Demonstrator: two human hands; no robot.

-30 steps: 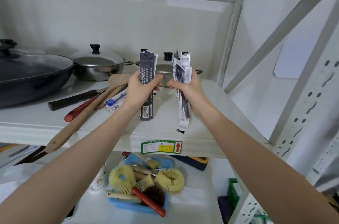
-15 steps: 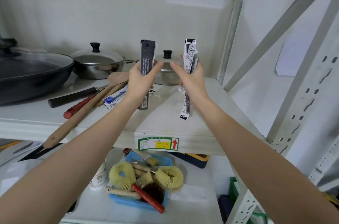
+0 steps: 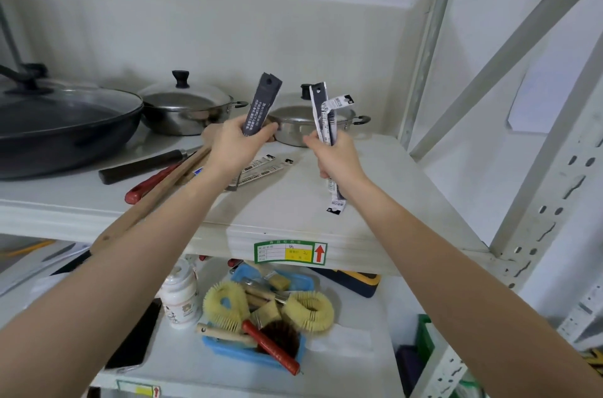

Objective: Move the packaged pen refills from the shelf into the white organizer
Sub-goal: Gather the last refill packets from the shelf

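Nearest to me, on the lower shelf (image 3: 342, 375), a blue tray (image 3: 228, 350) holds two yellow round brushes (image 3: 225, 304), a red-handled tool (image 3: 270, 344) and some smaller brushes. A white bottle (image 3: 179, 295) stands just beside its left side, with a black flat thing (image 3: 135, 339) lying further left.

Above that, both my forearms reach up over the front edge of the upper shelf (image 3: 293, 218), where a green-bordered label (image 3: 290, 252) with a red arrow is stuck.

My left hand (image 3: 233, 146) is clenched around a dark grey pack of refills (image 3: 261, 110), which stands tilted to the right above the fist. My right hand (image 3: 336, 158) is closed on a bunch of black-and-white refill packs (image 3: 326, 114); their tops fan out above the fist and their lower ends hang below it, clear of the shelf. The two hands are near each other but apart.

Under my left hand, a few more refill packs (image 3: 261, 169) lie flat on the shelf. To their left lie a wooden spatula (image 3: 156, 198), a red handle (image 3: 146, 187) and a black handle (image 3: 143, 166).

Toward the back edge stand a big dark pan (image 3: 65, 133) with a glass lid at the left, a steel pot (image 3: 186, 107) with a black knob in the middle, and a second steel pot (image 3: 293, 127) behind my hands.

I cannot see the white organizer from here.
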